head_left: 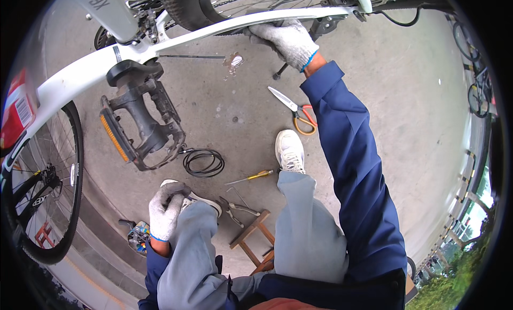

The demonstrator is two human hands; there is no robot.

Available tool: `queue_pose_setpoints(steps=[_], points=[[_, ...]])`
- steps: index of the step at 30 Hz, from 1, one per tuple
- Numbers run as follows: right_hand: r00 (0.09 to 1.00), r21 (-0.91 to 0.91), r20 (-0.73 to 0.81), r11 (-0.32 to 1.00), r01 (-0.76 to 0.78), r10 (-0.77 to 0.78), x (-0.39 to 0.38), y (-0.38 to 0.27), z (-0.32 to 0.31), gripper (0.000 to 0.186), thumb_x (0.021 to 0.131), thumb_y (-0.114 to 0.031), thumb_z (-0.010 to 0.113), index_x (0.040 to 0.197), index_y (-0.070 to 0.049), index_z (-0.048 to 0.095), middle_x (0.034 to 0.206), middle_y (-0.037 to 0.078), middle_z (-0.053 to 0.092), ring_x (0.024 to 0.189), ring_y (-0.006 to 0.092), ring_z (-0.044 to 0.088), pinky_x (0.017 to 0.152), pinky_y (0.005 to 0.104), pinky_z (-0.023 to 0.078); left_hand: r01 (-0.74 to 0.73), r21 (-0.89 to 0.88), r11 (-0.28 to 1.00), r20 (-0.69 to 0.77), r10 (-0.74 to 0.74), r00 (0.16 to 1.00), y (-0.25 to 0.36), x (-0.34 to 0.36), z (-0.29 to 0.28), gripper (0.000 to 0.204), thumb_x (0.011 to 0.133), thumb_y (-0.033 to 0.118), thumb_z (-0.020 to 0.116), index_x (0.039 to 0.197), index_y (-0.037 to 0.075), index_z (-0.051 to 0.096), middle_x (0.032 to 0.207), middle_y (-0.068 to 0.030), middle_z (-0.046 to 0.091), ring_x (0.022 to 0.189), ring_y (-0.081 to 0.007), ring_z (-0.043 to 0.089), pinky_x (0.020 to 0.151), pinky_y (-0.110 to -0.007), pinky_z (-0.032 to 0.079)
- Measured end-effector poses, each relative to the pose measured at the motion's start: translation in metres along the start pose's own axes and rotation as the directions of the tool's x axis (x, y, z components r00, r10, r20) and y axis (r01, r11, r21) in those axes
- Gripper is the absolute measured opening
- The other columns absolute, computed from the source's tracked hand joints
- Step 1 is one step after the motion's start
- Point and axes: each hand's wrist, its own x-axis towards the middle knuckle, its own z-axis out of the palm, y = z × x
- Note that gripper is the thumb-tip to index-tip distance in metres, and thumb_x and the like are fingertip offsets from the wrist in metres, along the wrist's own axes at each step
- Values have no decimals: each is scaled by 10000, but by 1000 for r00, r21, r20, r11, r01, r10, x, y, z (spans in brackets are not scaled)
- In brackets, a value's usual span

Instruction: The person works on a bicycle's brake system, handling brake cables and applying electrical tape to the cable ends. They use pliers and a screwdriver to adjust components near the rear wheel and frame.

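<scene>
My right hand (288,42), in a white knit glove with grey fingers, is closed at the underside of the bicycle's white frame tube (240,22). A thin black line runs along that tube, and the fingertips are partly hidden there. In a matching glove, my left hand (166,209) rests by my left knee with its fingers curled; nothing shows between them. Ahead of that hand hang a black pedal (141,115) with an orange reflector and its crank. A coiled black cable (204,163) lies on the floor below the pedal.
Orange-handled scissors (294,111) lie right of centre. A yellow-handled screwdriver (250,177), a hex key (235,195) and pliers (235,209) lie near my feet. A wooden stool (254,240) stands between my legs. A small container of parts (140,236) sits left, beside the bicycle wheel (75,166).
</scene>
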Motion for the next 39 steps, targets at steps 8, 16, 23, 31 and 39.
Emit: queue_pose_setpoints(steps=[8, 16, 23, 31, 39], points=[[997, 103, -59, 993, -53, 59, -3, -14, 17, 300, 1038, -67, 741, 1310, 58, 721, 1181, 181, 792, 1042, 256, 802, 906, 331, 691, 79, -33, 996, 84, -76, 994, -5, -6, 0, 253, 979, -25, 600, 1190, -55, 736, 1088, -135, 796, 1031, -201, 741, 973, -349, 579], [999, 435, 39, 900, -9, -9, -3, -5, 6, 273, 1073, -21, 652, 1344, -5, 686, 1203, 159, 775, 1066, 251, 787, 878, 342, 702, 67, -100, 993, 98, -57, 994, -13, -3, 0, 260, 987, 1, 598, 1200, -57, 735, 1072, -121, 786, 1003, -194, 729, 949, -345, 578], [994, 369, 0, 924, -104, 112, 11, 5, 7, 247, 1105, -72, 622, 1334, 19, 645, 1253, 179, 756, 1093, 294, 779, 909, 389, 695, 95, -88, 992, 135, -82, 987, -13, -1, 2, 275, 992, 27, 607, 1221, -61, 729, 1053, -109, 773, 990, -191, 722, 929, -345, 577], [977, 307, 197, 941, -144, 85, 5, -14, -6, 351, 1035, -32, 718, 1375, 38, 668, 1273, 182, 758, 1144, 267, 757, 939, 381, 669, 119, -126, 985, 169, -97, 981, -13, 1, 4, 319, 995, 51, 611, 1274, -72, 703, 1055, -113, 764, 983, -198, 720, 923, -349, 577], [987, 26, 125, 994, -108, 104, 9, -16, -5, 285, 1026, -80, 766, 1277, 40, 708, 1204, 162, 776, 1068, 243, 766, 957, 364, 652, 147, -120, 982, 169, -125, 978, -14, 2, 4, 331, 1005, 68, 615, 1292, -73, 702, 1063, -125, 763, 979, -205, 731, 919, -350, 582]])
